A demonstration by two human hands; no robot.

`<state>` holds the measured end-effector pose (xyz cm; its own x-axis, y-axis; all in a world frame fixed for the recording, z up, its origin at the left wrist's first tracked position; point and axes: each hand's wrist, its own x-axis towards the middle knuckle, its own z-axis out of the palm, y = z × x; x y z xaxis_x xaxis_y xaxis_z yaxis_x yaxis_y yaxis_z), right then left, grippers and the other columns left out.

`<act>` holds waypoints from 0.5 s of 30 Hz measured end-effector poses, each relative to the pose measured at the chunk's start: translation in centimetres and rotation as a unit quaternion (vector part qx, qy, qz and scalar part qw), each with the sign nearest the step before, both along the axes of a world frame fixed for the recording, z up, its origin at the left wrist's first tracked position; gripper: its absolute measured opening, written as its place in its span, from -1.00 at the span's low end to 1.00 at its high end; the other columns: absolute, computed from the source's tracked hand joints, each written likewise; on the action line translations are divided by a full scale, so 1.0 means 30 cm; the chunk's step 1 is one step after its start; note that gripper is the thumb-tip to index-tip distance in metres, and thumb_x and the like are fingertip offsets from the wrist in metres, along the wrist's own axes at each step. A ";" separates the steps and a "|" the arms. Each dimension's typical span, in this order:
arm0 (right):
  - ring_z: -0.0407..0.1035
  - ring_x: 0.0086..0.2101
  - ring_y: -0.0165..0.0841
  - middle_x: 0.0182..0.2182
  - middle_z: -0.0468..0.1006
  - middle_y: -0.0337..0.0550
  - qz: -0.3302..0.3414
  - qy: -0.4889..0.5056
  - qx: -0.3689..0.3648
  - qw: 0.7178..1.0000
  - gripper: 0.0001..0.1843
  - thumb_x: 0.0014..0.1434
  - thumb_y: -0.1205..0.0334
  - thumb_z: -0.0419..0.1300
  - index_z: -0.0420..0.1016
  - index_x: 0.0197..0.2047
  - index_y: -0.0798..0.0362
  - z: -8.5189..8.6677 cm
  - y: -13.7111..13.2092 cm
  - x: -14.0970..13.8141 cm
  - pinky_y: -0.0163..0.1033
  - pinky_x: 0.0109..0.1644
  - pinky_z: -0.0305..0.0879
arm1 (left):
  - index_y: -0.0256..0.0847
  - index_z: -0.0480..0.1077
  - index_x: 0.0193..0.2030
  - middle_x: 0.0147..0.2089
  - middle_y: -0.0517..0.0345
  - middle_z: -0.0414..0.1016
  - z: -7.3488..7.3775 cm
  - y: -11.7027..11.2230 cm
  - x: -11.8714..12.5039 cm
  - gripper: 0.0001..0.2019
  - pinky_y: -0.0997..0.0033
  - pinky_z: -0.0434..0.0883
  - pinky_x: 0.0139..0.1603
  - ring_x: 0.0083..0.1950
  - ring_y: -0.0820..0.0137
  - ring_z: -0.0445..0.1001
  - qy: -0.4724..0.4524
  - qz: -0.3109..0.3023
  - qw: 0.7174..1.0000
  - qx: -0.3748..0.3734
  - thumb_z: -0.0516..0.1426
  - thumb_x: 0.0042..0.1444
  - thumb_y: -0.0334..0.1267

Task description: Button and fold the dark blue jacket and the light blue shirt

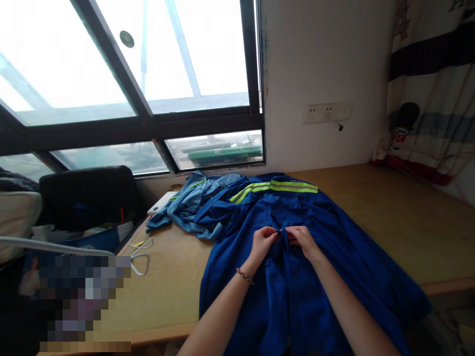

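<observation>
A dark blue work jacket (315, 277) with yellow-and-silver reflective strips lies spread on the wooden surface, its lower part draped over the front edge. My left hand (264, 240), with a beaded bracelet at the wrist, pinches one front edge of the jacket near its middle. Close beside it, my right hand (301, 240) grips the facing front edge between thumb and fingers. The fingertips of both hands almost meet at the front opening. Whether a button or other small fastener sits between them is too small to tell.
A lighter blue garment (189, 202) lies bunched behind at the left, beside a white box (162, 202). A white cable (143, 257) loops on the wooden surface (170, 287). Bags and a black chair back (89, 198) stand left. Windows, wall sockets (327, 112) and a curtain (430, 99) are behind.
</observation>
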<state>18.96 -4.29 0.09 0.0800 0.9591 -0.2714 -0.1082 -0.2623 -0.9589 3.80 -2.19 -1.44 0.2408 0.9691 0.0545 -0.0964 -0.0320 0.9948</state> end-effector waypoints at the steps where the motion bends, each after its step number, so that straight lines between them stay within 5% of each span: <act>1: 0.37 -0.48 -0.40 -0.51 0.53 -0.12 0.001 0.003 0.000 1.000 -0.71 -0.08 0.11 0.17 0.55 -0.38 0.14 0.000 0.000 0.000 -0.38 -0.48 0.20 | -0.30 0.43 -0.43 -0.50 0.08 0.49 0.002 -0.001 0.000 -0.83 0.44 0.39 -0.41 -0.48 0.39 0.45 -0.002 0.000 1.000 0.000 0.21 -0.16 -0.24; 15: 0.43 -0.46 -0.30 -0.54 0.54 -0.08 -0.009 -0.017 0.027 0.999 -0.67 -0.22 0.14 0.29 0.54 -0.36 0.19 -0.037 0.013 -0.009 -0.30 -0.41 0.33 | -0.30 0.46 -0.40 -0.47 0.06 0.51 -0.007 0.003 -0.002 -0.82 0.39 0.42 -0.37 -0.43 0.33 0.48 0.010 0.003 1.000 -0.004 0.21 -0.16 -0.25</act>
